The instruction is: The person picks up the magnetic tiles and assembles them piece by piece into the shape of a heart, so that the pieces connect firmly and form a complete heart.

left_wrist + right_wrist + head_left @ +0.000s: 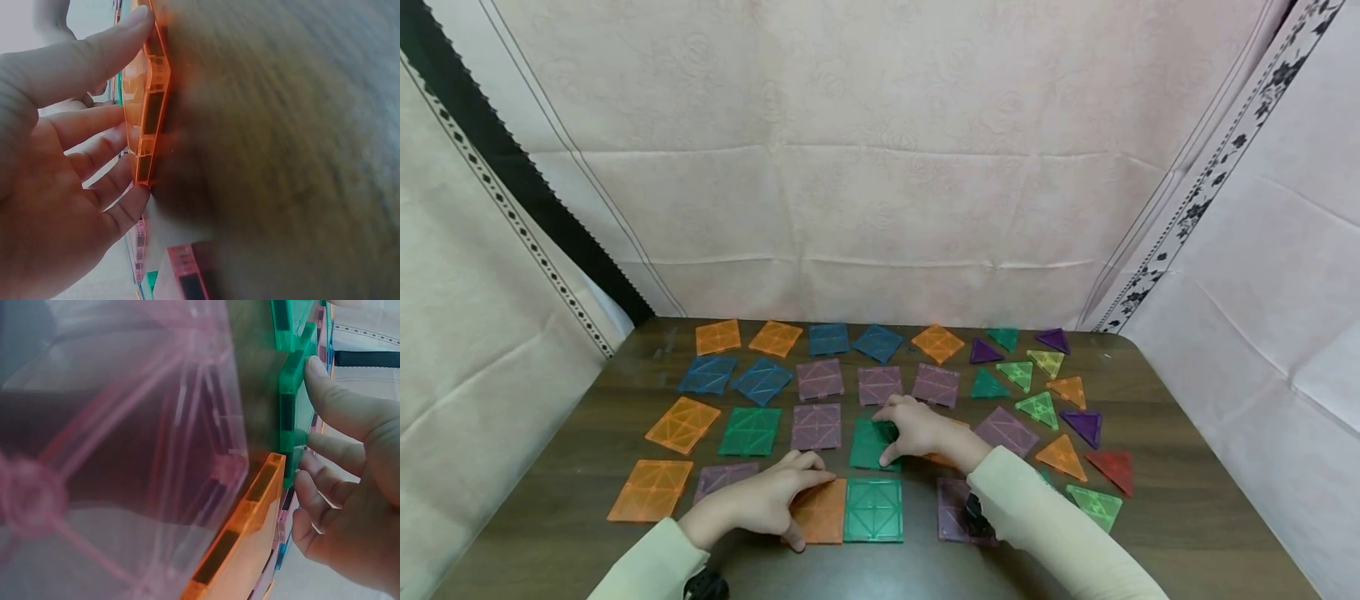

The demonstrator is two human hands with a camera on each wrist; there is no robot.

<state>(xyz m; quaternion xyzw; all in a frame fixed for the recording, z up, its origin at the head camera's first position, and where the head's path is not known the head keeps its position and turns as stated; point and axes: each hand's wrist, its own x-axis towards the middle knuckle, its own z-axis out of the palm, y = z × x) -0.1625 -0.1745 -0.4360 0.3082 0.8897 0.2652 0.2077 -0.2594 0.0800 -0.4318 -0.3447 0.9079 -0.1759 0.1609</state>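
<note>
Left grip [769,498] grasps orange translucent plastic square tile [823,515]; right grip [916,429] grasps green translucent plastic square tile [867,446]. Both likely light, stiff, slick: hold by opposite edges.

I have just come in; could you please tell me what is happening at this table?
A person is handling flat coloured tiles on a table. The left hand holds an orange square by its edges; a green square lies against its right side. The right hand has its thumb and fingers on a second green square, just beyond the first. More squares lie spread out, with triangles mostly toward the right.
</note>
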